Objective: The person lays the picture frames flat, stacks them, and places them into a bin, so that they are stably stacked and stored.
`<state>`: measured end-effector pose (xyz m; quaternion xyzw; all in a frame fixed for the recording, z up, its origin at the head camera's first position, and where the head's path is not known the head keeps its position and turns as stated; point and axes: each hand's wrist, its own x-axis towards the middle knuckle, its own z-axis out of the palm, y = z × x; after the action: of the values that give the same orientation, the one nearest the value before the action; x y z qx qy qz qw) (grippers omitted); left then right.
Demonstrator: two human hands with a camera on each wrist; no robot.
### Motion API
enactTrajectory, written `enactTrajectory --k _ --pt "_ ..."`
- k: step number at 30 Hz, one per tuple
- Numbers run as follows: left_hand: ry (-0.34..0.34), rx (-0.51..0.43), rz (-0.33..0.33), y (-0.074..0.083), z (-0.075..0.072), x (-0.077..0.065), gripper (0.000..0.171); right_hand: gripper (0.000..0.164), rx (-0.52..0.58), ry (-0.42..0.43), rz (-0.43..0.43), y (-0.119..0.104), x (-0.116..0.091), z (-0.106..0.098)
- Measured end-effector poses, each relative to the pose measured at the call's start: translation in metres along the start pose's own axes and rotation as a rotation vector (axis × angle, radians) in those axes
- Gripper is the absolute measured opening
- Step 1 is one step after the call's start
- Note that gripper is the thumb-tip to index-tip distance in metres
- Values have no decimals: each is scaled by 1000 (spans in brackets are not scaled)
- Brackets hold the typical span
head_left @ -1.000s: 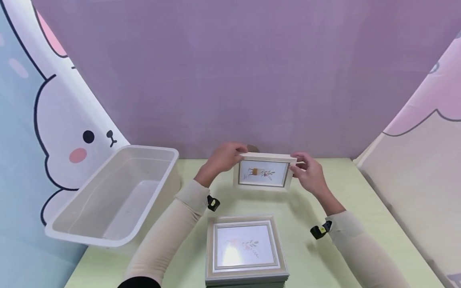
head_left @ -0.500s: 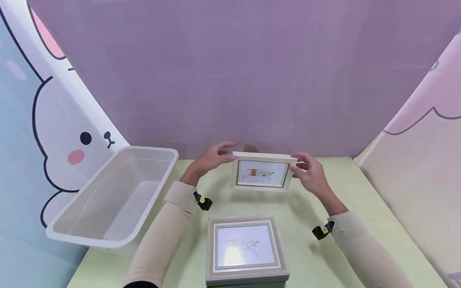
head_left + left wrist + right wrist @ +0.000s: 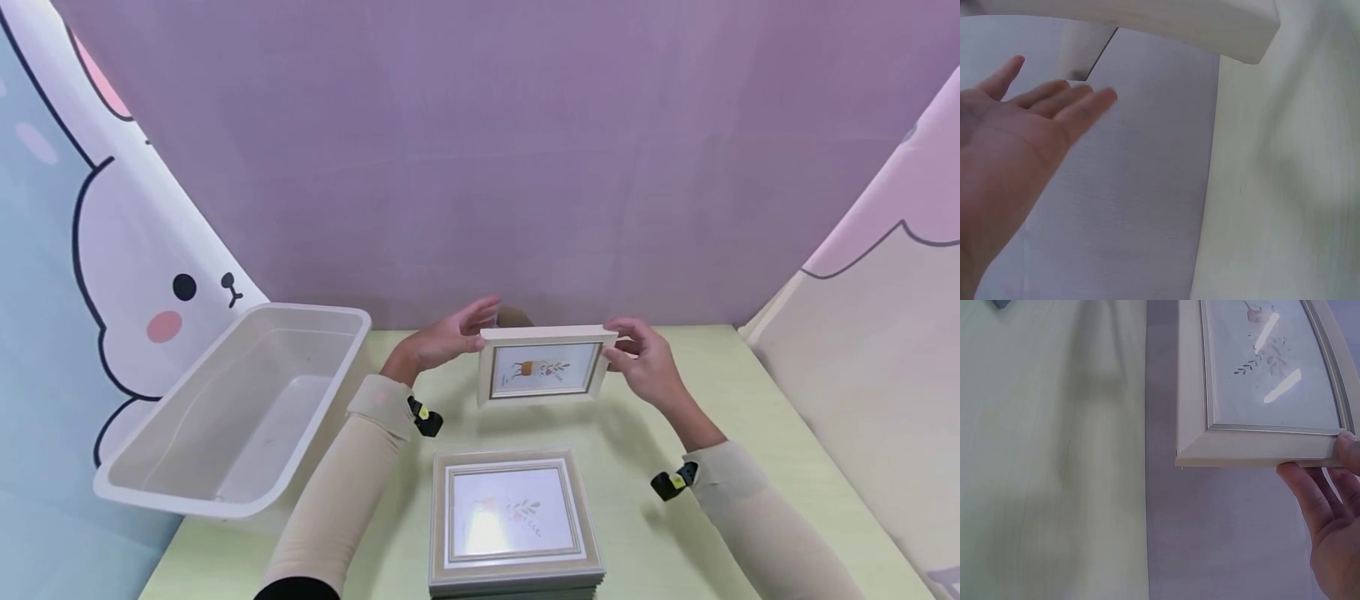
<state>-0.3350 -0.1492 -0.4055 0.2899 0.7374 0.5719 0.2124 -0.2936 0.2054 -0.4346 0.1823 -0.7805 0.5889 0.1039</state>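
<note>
My right hand point(image 3: 643, 358) pinches the right end of a cream picture frame point(image 3: 542, 369), thumb in front and fingers behind. The frame is held on its long side above the table, its print of a vase with leaves lying sideways and facing me. A brown support flap point(image 3: 514, 317) sticks out behind its top edge. At the frame's left end is my left hand point(image 3: 441, 340), palm turned up and thumb near the corner. In the left wrist view, the fingers point(image 3: 1088, 109) stretch out loosely with nothing between them, below the frame's edge point(image 3: 1210, 28).
A stack of framed pictures point(image 3: 517, 575) stands at the table's front middle, its top glass catching glare. To the left is a deep white plastic bin point(image 3: 225, 504) with a raised rim. A purple cloth wall point(image 3: 525, 167) rises behind the pale green table point(image 3: 720, 392).
My left hand has let go of the frame's top left corner, moved left and turned palm up. The frame's left end has dipped slightly; the right hand keeps its hold.
</note>
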Motion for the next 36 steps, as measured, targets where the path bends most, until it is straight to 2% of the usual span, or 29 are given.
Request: enactTrajectory --k 6,10,13,16,20,24,28,36 --pt "8 -19 24 -4 1 -2 128 36 2 5 -16 0 -1 1" --pt "37 -17 29 -6 1 -5 122 35 3 15 -24 0 -1 0" --pt "75 -16 31 -6 3 -8 112 34 1 20 -25 0 -1 0" --pt "127 -1 23 -4 5 -12 91 34 -4 23 -21 -1 -1 0" --pt "215 37 -22 -2 10 -17 68 34 -7 22 -15 -2 0 1" --pt "290 69 -53 -1 14 -20 60 35 -14 16 -12 -3 0 2" --pt "343 92 -50 1 19 -23 50 35 -24 13 -5 -3 0 2" --pt "387 112 -5 4 27 -27 31 35 -36 9 -1 -3 1 2"
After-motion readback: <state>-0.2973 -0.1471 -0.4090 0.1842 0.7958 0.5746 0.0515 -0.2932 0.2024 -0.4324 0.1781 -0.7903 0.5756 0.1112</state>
